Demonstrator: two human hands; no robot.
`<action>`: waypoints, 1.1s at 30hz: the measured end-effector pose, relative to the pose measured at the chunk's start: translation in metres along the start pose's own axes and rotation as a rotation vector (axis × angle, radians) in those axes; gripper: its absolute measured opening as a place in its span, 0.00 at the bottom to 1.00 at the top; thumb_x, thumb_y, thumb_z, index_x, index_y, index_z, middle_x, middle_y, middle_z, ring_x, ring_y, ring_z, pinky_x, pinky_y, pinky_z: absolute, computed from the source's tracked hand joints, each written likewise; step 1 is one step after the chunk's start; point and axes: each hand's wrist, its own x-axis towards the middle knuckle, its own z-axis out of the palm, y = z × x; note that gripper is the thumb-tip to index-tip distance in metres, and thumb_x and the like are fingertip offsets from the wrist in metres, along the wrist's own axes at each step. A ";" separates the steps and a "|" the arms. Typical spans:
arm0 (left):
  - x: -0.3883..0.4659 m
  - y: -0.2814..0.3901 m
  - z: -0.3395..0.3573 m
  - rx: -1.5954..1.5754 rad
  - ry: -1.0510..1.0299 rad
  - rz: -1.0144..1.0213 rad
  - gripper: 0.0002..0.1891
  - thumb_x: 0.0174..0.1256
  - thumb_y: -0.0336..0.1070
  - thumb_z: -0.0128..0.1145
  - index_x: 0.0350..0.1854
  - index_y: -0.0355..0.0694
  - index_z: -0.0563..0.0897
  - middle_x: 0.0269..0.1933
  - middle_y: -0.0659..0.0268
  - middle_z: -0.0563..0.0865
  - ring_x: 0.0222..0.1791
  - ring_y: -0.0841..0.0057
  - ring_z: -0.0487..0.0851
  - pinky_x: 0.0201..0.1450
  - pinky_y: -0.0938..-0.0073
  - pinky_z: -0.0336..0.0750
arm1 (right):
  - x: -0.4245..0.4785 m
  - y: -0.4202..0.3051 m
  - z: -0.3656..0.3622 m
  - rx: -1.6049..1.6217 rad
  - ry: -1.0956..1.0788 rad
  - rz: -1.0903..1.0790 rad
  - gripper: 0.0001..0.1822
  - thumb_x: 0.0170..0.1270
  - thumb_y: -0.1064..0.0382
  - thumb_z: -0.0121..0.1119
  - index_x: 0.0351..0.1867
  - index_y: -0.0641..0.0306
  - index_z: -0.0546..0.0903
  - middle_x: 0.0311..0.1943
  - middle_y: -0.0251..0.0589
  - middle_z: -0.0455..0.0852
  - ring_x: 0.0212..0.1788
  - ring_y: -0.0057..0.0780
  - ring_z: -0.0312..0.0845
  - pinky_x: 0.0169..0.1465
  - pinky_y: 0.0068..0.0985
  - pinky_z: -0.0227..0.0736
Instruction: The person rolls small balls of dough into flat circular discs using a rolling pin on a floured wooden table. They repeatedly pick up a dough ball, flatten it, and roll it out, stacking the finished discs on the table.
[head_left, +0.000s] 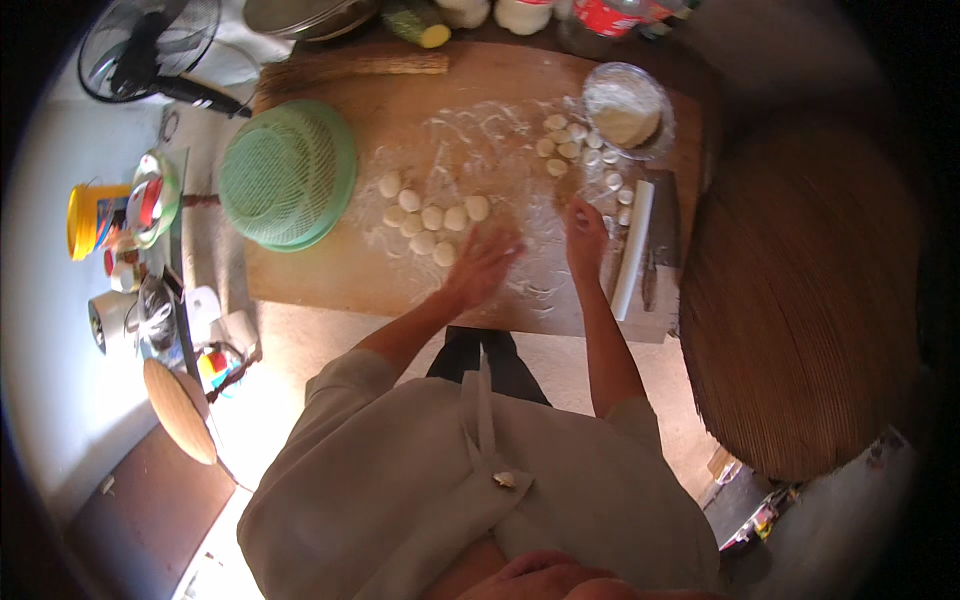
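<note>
My left hand (486, 262) is palm down over the floured wooden board (322, 281), its fingers extended and slightly blurred. Whatever lies under that palm is hidden. Beside its fingertips sits a group of flattened dough rounds (432, 218). My right hand (586, 234) hovers farther right with curled fingers; whether they pinch something is unclear. Beyond it lie small dough pieces (613, 181) in a loose line and more pressed rounds (559, 136). A white rolling pin (634, 251) rests to the right of this hand.
A bowl of flour (626, 109) stands at the back right. Right of the rolling pin is a dark-bladed cleaver (661, 214). A green plastic colander (289, 176) is upside down at left, near a straw brush (360, 67). A large round woven tray (802, 315) flanks the board.
</note>
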 end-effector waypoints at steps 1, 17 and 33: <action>-0.001 -0.005 -0.015 -0.038 0.033 -0.032 0.30 0.71 0.40 0.58 0.77 0.55 0.72 0.80 0.64 0.66 0.82 0.55 0.59 0.80 0.29 0.44 | 0.015 -0.013 0.006 -0.026 -0.006 -0.025 0.17 0.69 0.64 0.68 0.57 0.64 0.84 0.48 0.47 0.86 0.46 0.39 0.85 0.49 0.34 0.82; 0.015 -0.100 -0.067 -0.033 0.461 -0.665 0.32 0.77 0.41 0.55 0.80 0.43 0.64 0.81 0.52 0.63 0.83 0.52 0.57 0.83 0.42 0.46 | -0.015 -0.016 -0.002 -0.240 -0.062 -0.282 0.25 0.61 0.72 0.68 0.61 0.60 0.79 0.55 0.46 0.81 0.58 0.42 0.79 0.53 0.34 0.81; -0.024 -0.120 -0.072 0.031 0.387 -0.651 0.33 0.74 0.41 0.56 0.79 0.41 0.65 0.80 0.49 0.66 0.81 0.49 0.59 0.82 0.39 0.49 | -0.086 -0.061 0.048 0.055 -0.391 -0.038 0.15 0.65 0.71 0.66 0.52 0.65 0.82 0.40 0.49 0.86 0.38 0.39 0.87 0.40 0.33 0.81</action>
